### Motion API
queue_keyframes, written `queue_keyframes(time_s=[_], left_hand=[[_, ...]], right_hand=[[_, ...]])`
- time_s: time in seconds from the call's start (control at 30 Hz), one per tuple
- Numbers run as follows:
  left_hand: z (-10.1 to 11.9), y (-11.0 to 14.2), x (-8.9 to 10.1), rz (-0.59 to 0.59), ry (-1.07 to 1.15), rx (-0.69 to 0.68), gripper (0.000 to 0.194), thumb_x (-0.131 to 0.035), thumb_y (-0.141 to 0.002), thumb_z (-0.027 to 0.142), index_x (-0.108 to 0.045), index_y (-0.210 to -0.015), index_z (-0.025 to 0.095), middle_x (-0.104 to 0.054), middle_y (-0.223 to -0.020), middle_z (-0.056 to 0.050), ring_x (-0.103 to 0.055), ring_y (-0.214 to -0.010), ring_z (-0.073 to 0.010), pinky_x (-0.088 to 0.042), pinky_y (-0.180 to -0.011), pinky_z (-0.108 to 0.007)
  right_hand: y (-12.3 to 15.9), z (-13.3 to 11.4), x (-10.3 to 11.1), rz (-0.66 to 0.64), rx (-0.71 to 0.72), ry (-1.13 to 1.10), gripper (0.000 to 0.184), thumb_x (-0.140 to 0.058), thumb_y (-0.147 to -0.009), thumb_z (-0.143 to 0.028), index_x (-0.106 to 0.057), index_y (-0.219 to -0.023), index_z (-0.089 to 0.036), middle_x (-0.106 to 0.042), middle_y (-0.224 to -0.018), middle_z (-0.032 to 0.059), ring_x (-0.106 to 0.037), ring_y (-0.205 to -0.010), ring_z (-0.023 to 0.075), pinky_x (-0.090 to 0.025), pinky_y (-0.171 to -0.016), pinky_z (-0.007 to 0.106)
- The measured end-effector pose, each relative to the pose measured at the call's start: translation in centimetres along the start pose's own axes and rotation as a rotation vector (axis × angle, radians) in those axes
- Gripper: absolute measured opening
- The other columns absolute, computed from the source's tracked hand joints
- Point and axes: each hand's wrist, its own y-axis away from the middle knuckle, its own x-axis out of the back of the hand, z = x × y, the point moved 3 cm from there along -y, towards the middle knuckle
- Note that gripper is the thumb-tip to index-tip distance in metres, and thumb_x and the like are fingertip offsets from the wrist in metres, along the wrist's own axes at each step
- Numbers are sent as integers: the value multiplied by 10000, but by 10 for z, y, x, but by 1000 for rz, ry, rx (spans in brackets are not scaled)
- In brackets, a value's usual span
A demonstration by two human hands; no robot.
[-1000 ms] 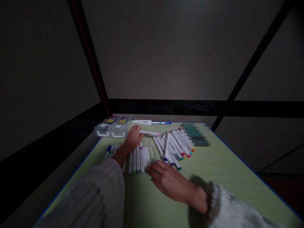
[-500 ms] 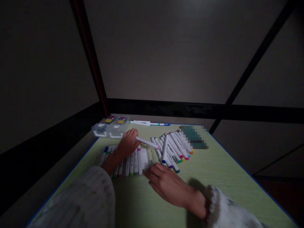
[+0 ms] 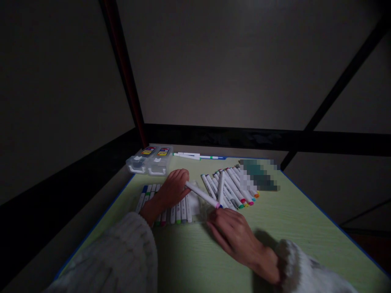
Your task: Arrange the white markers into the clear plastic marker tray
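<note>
My left hand (image 3: 175,187) is closed around one end of a white marker (image 3: 201,194), which slants down to the right and ends in a pink tip. Below that hand lies a clear tray (image 3: 201,217) holding a row of white markers (image 3: 179,211) with coloured ends; the hand and wrist hide part of the row. My right hand (image 3: 235,236) is at the tray's front right corner, close to the pink tip, fingers loosely bent and apparently holding nothing. Its fingertips are partly hidden. Just beyond it, a fanned pile of markers (image 3: 233,185) lies on the table.
Two clear plastic cases (image 3: 160,165) with white handles stand at the back left. Several slim pens (image 3: 187,156) lie along the far edge. A blurred dark green item (image 3: 259,175) sits right of the pile. The pale green table (image 3: 305,236) has a blue edge.
The pink-ended marker has dropped lower and closer to my right hand, still in my left. My right hand has shifted slightly right along the tray's corner. The whole view has swung a little.
</note>
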Motion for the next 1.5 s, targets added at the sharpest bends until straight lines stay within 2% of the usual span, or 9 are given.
queue_keyframes(time_s=[0.13,0.43,0.63,1.1,1.23,1.37,1.5], left_hand=[[1,0,1,-14,7,-17,102,-476,-748,188,-395,-809,173,-504,-988,-95,-452,-962,-224,-373,-864,-381],[4,-1,5,43,-43,-68,44,-449,-780,203,-430,-798,168,-510,-949,-90,-449,-919,-219,-368,-850,-372],[4,-3,10,76,-158,-72,128,-373,-824,195,-421,-706,177,-509,-764,-57,-442,-739,-199,-372,-691,-336],[0,2,11,210,-203,-139,257,-396,-819,203,-451,-569,178,-499,-533,4,-463,-552,-132,-321,-588,-284],[1,4,11,207,-197,-184,236,-438,-780,187,-476,-548,178,-526,-507,12,-484,-513,-118,-317,-551,-269],[3,5,8,187,-203,-204,225,-452,-758,195,-490,-537,180,-527,-477,15,-497,-488,-119,-303,-508,-261],[6,5,6,188,-206,-226,223,-455,-752,195,-491,-532,182,-517,-459,20,-492,-466,-116,-275,-466,-256]], right_hand=[[1,0,3,70,8,14,219,-354,-871,-140,-489,-700,-164,-545,-612,37,-456,-580,136,-380,-544,255],[2,1,4,85,-14,27,255,-327,-867,-122,-466,-660,-173,-480,-579,24,-407,-554,135,-327,-513,250],[2,0,4,87,-11,-2,250,-329,-869,-121,-484,-678,-166,-473,-600,26,-408,-571,136,-338,-521,247],[4,-2,4,94,7,-12,203,-383,-855,-127,-493,-691,-173,-467,-600,13,-411,-581,130,-359,-532,253],[7,-2,2,58,12,-2,191,-393,-857,-138,-497,-701,-173,-466,-638,22,-432,-614,136,-373,-536,252],[8,-1,0,11,-18,-28,159,-374,-853,-127,-519,-792,-155,-502,-746,62,-477,-682,153,-423,-562,257],[8,-1,0,14,-29,-57,165,-365,-848,-104,-523,-834,-149,-506,-805,78,-494,-712,155,-451,-579,260]])
